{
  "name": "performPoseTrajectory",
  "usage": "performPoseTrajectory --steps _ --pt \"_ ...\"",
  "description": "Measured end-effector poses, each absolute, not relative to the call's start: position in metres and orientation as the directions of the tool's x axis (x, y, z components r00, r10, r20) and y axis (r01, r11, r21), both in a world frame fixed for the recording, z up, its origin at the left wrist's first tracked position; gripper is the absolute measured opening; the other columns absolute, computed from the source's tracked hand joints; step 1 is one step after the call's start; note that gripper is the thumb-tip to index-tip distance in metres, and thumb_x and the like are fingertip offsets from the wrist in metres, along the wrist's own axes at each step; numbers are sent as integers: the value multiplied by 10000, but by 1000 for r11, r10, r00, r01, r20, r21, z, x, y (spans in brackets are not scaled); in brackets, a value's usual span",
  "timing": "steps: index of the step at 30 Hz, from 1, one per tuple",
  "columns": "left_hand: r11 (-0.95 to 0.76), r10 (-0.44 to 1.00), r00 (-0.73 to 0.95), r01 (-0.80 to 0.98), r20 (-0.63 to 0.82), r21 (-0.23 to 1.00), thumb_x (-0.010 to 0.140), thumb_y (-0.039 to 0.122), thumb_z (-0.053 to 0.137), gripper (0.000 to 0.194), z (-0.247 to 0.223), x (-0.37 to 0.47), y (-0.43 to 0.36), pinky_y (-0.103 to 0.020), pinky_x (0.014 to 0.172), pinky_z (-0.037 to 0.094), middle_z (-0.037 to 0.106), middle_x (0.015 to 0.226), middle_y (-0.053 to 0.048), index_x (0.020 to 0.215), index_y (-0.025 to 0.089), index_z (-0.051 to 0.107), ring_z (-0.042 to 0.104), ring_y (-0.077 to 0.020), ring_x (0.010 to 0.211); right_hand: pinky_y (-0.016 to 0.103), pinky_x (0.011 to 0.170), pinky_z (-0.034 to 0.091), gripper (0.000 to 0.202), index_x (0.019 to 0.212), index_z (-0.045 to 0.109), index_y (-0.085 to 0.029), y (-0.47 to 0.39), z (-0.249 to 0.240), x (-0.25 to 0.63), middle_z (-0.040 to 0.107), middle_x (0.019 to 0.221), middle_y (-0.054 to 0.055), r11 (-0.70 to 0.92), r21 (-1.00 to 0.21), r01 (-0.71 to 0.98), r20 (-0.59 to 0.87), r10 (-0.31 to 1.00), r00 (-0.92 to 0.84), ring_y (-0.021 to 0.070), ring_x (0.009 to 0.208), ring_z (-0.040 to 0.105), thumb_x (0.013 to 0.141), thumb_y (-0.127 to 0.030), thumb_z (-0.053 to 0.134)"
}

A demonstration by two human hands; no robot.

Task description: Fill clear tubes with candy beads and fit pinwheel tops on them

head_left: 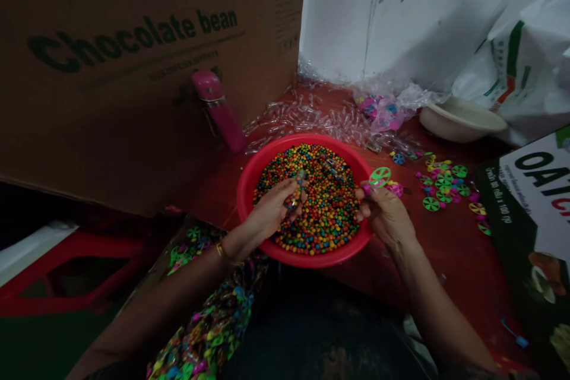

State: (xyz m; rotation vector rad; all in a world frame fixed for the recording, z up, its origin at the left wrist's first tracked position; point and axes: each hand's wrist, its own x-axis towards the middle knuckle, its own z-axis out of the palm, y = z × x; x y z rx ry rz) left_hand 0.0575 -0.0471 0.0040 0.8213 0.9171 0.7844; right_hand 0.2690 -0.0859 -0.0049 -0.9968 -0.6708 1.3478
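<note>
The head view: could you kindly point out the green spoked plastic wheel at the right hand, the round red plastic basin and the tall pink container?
Green spoked plastic wheel (380, 176): head view, its centre.
Round red plastic basin (318, 260): head view, its near rim.
Tall pink container (225, 122): head view, its body.
</note>
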Motion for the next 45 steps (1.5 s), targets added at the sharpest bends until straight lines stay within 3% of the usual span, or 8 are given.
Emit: performPoseTrajectory --steps 7,17,26,30,34,37,41,45 --pt "299 854 478 -125 -206 946 777 415 568 358 -2 63 -54 -157 414 312 572 723 -5 1067 205 563 507 -77 544 149 348 353 286 682 644 -185 -75 -3 242 485 516 -72 -55 -852 -520 -122 988 95 35 423 370 536 -381 793" --pt "164 803 579 15 -142 986 822 452 493 327 2 77 -66 -183 387 222 494 609 27 928 166 609 326 -33 418 187 432 393 244 658 684 -178 -73 -16 243 583 527 -29 22 -944 -329 40 998 -49 61 433 463 632 -416 731" --pt "262 733 650 2 -200 965 829 473 455 360 0 82 -70 -191 393 204 495 583 14 947 183 632 294 -50 408 230 511 449 202 803 728 -237 -87 -17 257 655 628 -8 86 -965 -247 109 990 -84 114 541 552 655 -375 722" --pt "-74 855 516 196 -39 978 826 461 457 349 3 89 -77 -215 514 351 557 701 -34 994 211 633 476 -123 588 250 534 449 209 709 722 -224 -91 -19 246 651 603 -12 118 -974 -194 112 993 44 115 518 532 664 -427 700" --pt "-325 937 296 552 184 768 797 428 513 313 9 97 -79 -243 657 397 568 807 -84 1003 229 638 540 -202 820 228 516 399 337 541 653 -175 -85 -17 232 576 496 -24 117 -991 -62 98 965 244 91 486 476 713 -464 637" --pt "-258 942 312 430 126 865 785 509 480 378 14 93 -72 -234 548 388 576 847 -70 1022 240 600 534 -171 696 221 487 366 329 545 620 -172 -81 -2 230 551 491 -32 139 -988 -61 115 945 305 84 479 456 685 -468 654" --pt "62 793 578 237 -192 969 785 668 235 604 17 83 -59 -241 379 284 560 698 -52 966 217 593 413 -130 445 229 483 368 295 571 592 -193 -81 16 233 545 507 -36 264 -959 -104 236 946 224 87 477 457 658 -463 670" --pt "-234 928 372 541 21 808 732 534 507 367 16 86 -64 -242 447 280 550 715 -51 888 217 610 444 -148 541 208 432 280 341 499 514 -190 -74 9 227 415 450 -65 241 -966 -94 213 947 239 59 439 338 645 -448 682"
